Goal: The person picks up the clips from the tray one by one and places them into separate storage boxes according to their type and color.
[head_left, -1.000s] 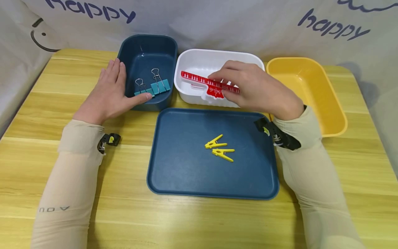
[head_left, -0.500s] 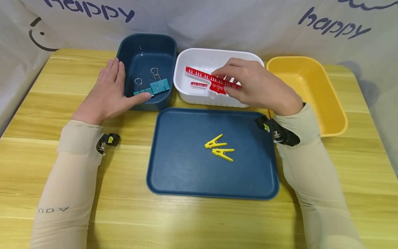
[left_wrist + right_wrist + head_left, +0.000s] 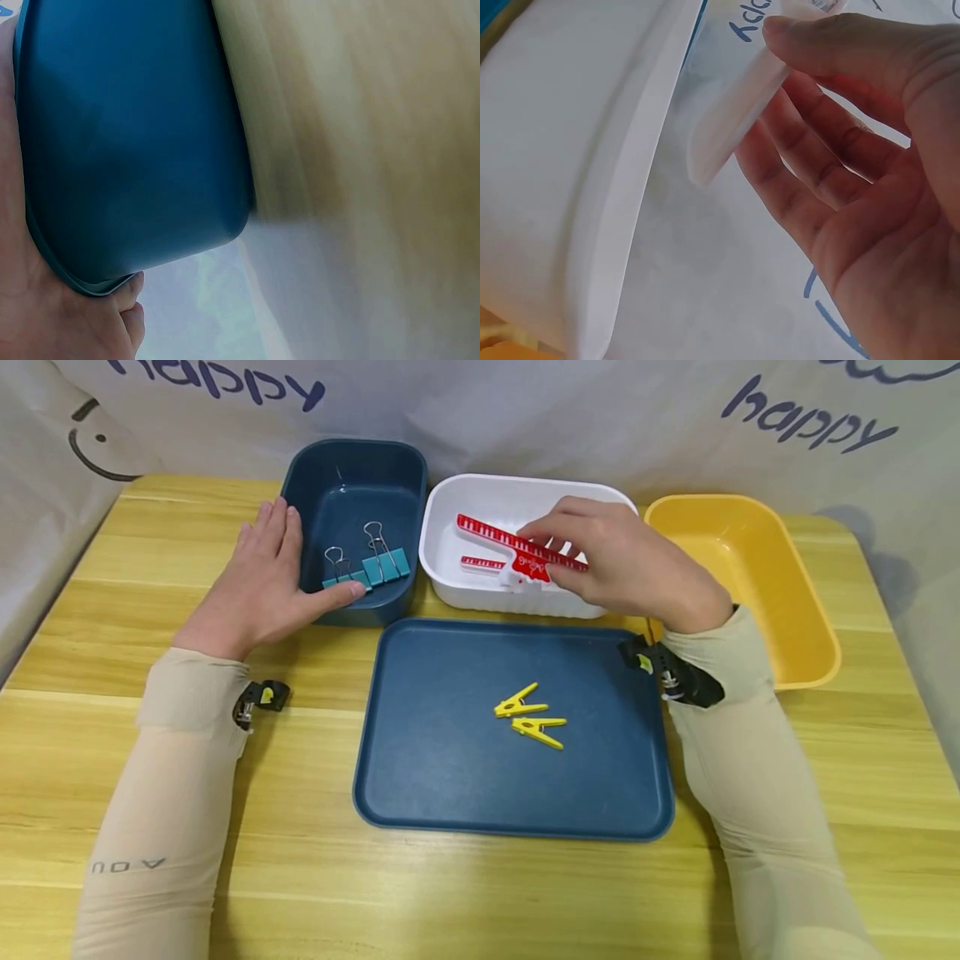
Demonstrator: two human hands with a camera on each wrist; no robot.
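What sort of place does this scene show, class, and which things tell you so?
Probably a staged sorting desk, not a lived-in room: a wooden table, a printed backdrop cloth, and a row of plastic bins such as the white bin.

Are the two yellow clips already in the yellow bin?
No, both yellow clips lie on the blue tray, and the yellow bin to the right shows nothing inside.

The tabletop (image 3: 465, 893) is light wood with a smooth, faintly shiny grain. The tray (image 3: 420, 777) looks like matt plastic; the white bin (image 3: 450, 585) and red ruler (image 3: 495, 537) are glossy plastic. The backdrop (image 3: 525, 418) seems creased cloth.
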